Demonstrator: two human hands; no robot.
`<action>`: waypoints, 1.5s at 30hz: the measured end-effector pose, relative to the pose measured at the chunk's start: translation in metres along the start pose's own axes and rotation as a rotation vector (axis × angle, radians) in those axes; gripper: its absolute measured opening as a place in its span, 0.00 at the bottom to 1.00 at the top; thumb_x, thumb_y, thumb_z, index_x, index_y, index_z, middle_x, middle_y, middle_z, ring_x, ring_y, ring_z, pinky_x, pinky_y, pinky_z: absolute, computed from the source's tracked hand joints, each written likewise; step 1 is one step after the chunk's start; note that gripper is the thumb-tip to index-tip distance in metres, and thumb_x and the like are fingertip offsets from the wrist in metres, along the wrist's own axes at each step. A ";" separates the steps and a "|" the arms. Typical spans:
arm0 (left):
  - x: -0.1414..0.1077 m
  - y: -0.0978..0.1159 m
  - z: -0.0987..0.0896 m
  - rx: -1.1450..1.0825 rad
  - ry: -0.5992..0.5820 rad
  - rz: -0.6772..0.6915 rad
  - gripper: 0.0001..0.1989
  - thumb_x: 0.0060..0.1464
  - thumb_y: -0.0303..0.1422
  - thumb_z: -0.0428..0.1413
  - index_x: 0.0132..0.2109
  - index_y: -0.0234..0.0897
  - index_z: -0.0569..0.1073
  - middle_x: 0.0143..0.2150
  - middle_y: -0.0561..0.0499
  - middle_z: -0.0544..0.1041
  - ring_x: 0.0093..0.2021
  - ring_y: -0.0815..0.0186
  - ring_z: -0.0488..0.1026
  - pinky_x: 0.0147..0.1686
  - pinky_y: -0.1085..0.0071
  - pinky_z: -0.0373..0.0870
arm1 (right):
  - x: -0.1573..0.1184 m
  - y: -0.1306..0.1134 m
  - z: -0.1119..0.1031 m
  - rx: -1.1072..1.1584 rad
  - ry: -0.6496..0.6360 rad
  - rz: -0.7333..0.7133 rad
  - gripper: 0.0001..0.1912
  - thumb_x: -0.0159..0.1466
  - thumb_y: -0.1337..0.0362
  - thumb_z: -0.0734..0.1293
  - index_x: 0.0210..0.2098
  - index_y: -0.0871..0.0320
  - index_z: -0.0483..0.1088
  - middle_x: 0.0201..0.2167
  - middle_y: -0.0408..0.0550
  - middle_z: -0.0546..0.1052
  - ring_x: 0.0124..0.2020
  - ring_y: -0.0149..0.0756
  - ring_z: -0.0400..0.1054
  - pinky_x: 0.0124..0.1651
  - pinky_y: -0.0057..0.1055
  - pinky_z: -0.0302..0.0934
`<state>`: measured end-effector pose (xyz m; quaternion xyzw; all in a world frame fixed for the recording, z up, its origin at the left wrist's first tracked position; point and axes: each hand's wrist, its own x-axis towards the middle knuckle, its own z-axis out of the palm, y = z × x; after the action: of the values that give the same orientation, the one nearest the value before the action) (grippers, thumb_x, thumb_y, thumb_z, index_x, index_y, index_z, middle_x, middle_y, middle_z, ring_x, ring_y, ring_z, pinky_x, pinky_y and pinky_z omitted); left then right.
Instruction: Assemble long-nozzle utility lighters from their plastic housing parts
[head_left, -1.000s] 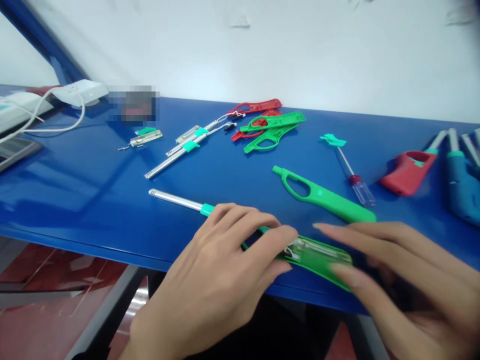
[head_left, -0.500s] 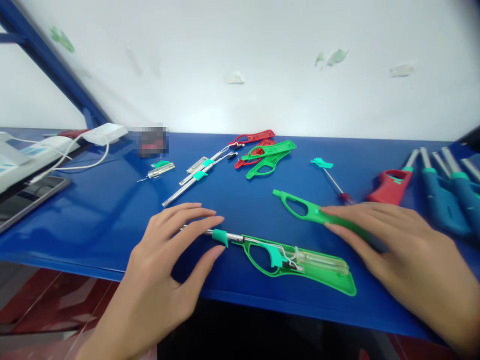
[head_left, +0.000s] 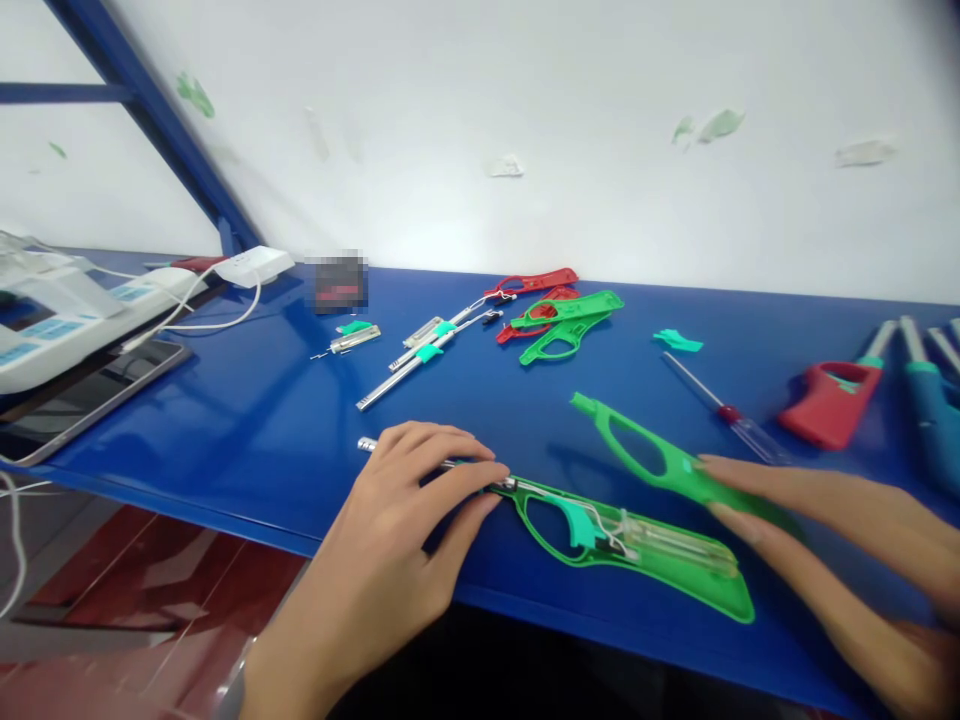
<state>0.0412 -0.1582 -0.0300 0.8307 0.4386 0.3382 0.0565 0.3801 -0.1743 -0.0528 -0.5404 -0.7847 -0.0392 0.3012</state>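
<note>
My left hand (head_left: 405,530) is closed, thumb and fingers pinching the metal tube (head_left: 367,444) of a gas lighter where it meets a green half-shell (head_left: 724,592) lying on the blue table. In that half-shell rest a clear fuel tank (head_left: 682,547), a teal trigger (head_left: 577,522) and white wires. My right hand (head_left: 847,530) grips the other green lighter half-shell (head_left: 652,462) by its wide end, raised above the table with its narrow tip pointing left and away. The tube's middle is hidden behind my left fingers.
Behind lie metal tubes (head_left: 397,382), a loose fuel tank (head_left: 355,340), and red (head_left: 555,280) and green half-shells (head_left: 551,348). A screwdriver (head_left: 727,412), teal pieces (head_left: 678,341) and assembled lighters (head_left: 832,400) are right. A power strip (head_left: 165,290) and tablet-like device (head_left: 97,405) are left.
My left hand has moved right along the tube and its fingers have closed on it near the half-shell. The right hand still holds its green half-shell, now tilted more. The view has shifted left.
</note>
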 end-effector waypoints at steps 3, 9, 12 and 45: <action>0.000 0.000 0.000 -0.009 0.001 -0.001 0.09 0.70 0.25 0.57 0.52 0.44 0.77 0.52 0.52 0.80 0.54 0.62 0.75 0.58 0.59 0.68 | -0.006 -0.006 0.001 0.047 -0.052 -0.066 0.15 0.75 0.55 0.64 0.60 0.35 0.72 0.58 0.30 0.78 0.59 0.36 0.73 0.66 0.39 0.65; 0.001 0.002 -0.001 -0.019 -0.011 -0.012 0.10 0.70 0.25 0.56 0.51 0.43 0.78 0.50 0.49 0.80 0.51 0.60 0.76 0.56 0.56 0.70 | -0.005 -0.013 0.011 0.056 -0.098 -0.289 0.24 0.74 0.66 0.63 0.68 0.42 0.66 0.63 0.34 0.75 0.62 0.38 0.69 0.65 0.40 0.64; 0.002 0.004 -0.001 -0.036 -0.009 -0.025 0.10 0.70 0.25 0.56 0.51 0.42 0.79 0.50 0.50 0.80 0.50 0.63 0.76 0.55 0.60 0.70 | -0.005 -0.013 0.013 0.051 -0.126 -0.310 0.27 0.75 0.67 0.62 0.71 0.41 0.63 0.65 0.33 0.74 0.62 0.37 0.69 0.64 0.40 0.64; -0.002 0.006 0.004 -0.084 -0.031 -0.044 0.08 0.70 0.24 0.55 0.49 0.40 0.78 0.49 0.49 0.79 0.49 0.63 0.74 0.50 0.62 0.73 | -0.005 -0.023 0.011 0.113 -0.019 -0.227 0.25 0.75 0.66 0.61 0.68 0.39 0.67 0.64 0.37 0.72 0.62 0.37 0.69 0.66 0.36 0.63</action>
<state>0.0469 -0.1623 -0.0319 0.8228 0.4414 0.3421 0.1053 0.3569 -0.1837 -0.0581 -0.4308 -0.8445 -0.0236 0.3172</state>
